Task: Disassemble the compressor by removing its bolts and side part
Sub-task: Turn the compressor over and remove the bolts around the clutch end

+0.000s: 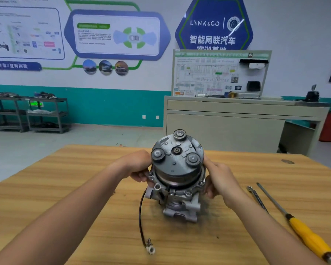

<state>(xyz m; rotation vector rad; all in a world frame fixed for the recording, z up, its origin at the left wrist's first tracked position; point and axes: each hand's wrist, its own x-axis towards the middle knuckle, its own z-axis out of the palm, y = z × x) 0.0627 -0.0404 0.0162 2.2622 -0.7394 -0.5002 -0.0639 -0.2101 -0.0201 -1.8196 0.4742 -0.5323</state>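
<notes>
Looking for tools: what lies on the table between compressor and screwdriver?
A wrench, right of the compressor, partly under the right forearm; head view.

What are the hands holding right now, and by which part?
Both hold the compressor: the left hand grips the left side and the right hand the right side of its bolted flange, just under the round clutch plate.
</notes>
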